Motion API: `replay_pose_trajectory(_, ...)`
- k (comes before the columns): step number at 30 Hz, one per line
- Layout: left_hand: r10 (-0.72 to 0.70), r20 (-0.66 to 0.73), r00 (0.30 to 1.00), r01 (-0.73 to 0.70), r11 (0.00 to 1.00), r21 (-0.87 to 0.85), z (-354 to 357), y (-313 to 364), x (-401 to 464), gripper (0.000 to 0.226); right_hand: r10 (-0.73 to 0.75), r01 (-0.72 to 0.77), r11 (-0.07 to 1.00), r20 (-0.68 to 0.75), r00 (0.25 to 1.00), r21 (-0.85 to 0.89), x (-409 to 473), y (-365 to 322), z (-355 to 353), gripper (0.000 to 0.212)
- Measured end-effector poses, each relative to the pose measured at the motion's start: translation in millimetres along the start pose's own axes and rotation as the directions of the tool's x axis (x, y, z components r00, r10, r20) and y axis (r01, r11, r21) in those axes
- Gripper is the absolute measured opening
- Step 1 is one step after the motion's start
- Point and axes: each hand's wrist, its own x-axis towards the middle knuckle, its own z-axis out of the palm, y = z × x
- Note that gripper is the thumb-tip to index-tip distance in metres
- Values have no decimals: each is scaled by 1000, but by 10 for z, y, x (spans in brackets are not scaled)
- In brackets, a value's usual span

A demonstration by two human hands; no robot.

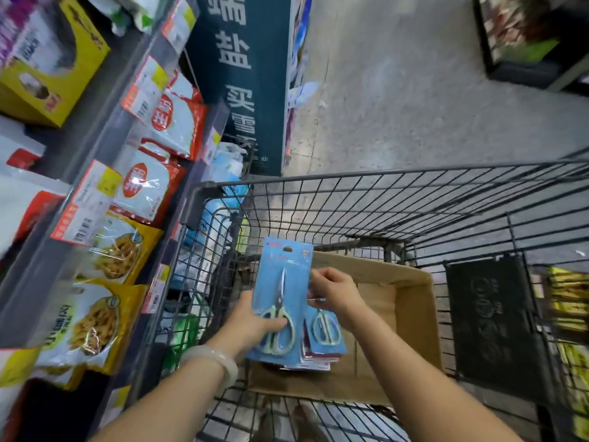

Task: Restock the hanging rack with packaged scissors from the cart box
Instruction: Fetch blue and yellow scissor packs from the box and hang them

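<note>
A blue card pack of scissors point(280, 282) stands upright over the cardboard box point(411, 301) in the wire cart point(366, 199). My left hand point(255, 320) grips its lower part, thumb across the pale handles. My right hand point(334, 291) pinches the top of a second blue scissors pack point(326, 330) just behind and right of the first. More packs lie stacked under both point(314, 360) in the box. No hanging rack for scissors shows in the view.
Shelves on the left carry hanging red-and-white pouches point(172, 122) and yellow snack bags point(118, 250) with price tags. A dark blue sign panel point(242, 84) stands ahead. Grey floor point(414, 106) opens beyond the cart. Another display point(526, 36) sits far right.
</note>
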Motion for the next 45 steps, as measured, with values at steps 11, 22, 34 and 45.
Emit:
replay_pose_trajectory(11,-39,-90,995,38,999,-15,-147,-313,318,48,318,-390,852,-247,915,-349,502,971,-146,55)
replay_pose_trajectory(22,5,-86,996,1,998,67,-192,-186,39,46,245,-316,866,-222,944,-387,-35,744,-310,42)
replay_pose_trajectory(34,154,-182,971,-172,982,-84,-296,-121,-580,38,4,2,999,164,986,-35,-766,-29,-184,22)
replay_pose_trajectory(45,185,-578,795,-398,879,-265,-40,-767,-2131,35,-237,376,901,481,844,-215,-1876,-166,-47,26)
